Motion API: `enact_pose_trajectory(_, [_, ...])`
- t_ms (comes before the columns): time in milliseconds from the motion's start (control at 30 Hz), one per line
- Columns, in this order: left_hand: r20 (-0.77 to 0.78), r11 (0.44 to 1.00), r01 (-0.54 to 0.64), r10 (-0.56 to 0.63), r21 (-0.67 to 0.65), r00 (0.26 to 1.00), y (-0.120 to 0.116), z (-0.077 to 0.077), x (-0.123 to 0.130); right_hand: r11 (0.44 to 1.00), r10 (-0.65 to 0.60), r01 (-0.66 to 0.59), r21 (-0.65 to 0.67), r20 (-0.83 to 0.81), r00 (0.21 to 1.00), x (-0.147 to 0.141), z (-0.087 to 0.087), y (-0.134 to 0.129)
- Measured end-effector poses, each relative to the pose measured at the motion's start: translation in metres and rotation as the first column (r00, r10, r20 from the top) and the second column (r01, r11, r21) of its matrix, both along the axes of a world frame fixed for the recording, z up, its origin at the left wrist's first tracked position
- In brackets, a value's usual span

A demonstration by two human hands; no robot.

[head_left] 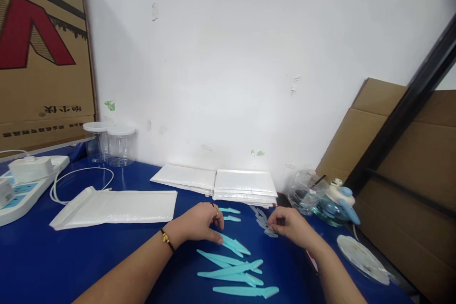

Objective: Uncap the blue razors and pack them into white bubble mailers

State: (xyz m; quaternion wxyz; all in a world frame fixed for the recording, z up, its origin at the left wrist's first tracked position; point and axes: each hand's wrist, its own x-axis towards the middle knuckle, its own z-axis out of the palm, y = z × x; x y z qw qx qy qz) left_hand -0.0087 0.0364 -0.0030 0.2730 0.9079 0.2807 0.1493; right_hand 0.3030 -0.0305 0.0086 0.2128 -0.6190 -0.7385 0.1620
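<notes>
Several teal eyebrow razors [245, 290] lie on the blue tabletop in front of me, some crossing one another. My left hand [201, 223] is over the upper razors, palm down, with its thumb apart from the curled fingers. The thumb touches or nearly touches the handle end of a razor [233, 243]; exact contact is unclear. To the right, small clear plastic pieces [261, 222], shaped like blade covers, lie in a loose row. My right hand [290, 228] pinches at one of these, its fingertips pressed together; the piece is mostly hidden.
White padded mailers [245, 183] are stacked by the wall, and another mailer [121, 206] lies at left. Clear jars [121, 147], a power strip [28, 185] and a cable stand farther left. At right are a blue-glass figurine jar [333, 209], a plastic bag [302, 190] and a white dish [363, 259].
</notes>
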Motion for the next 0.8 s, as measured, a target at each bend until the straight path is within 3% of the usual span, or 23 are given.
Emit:
enact_pose_trajectory(67, [-0.042, 1.000, 0.005, -0.005, 0.001, 0.999, 0.000, -0.001, 0.000, 0.999, -0.010, 0.013, -0.053, 0.060, 0.998, 0.005, -0.005, 0.000])
enact_pose_trajectory(200, [-0.064, 0.999, -0.035, 0.033, -0.031, 0.997, 0.001, -0.005, 0.002, 0.999, -0.010, 0.015, -0.036, 0.128, 0.992, 0.002, -0.013, 0.001])
enact_pose_trajectory(433, [-0.059, 0.998, -0.061, 0.062, 0.017, 0.996, 0.001, -0.007, 0.002, 1.000, 0.019, -0.022, 0.019, 0.139, 0.990, -0.008, -0.011, 0.001])
enact_pose_trajectory(600, [-0.003, 0.989, -0.127, 0.127, 0.081, 0.992, -0.002, -0.003, 0.002, 0.996, 0.042, -0.034, 0.079, -0.097, 0.994, -0.020, -0.001, -0.002])
enact_pose_trajectory(800, [0.016, 0.974, -0.141, 0.141, 0.179, 0.990, -0.007, 0.010, 0.000, 0.997, 0.053, -0.026, 0.076, -0.380, 0.924, -0.036, 0.011, -0.008])
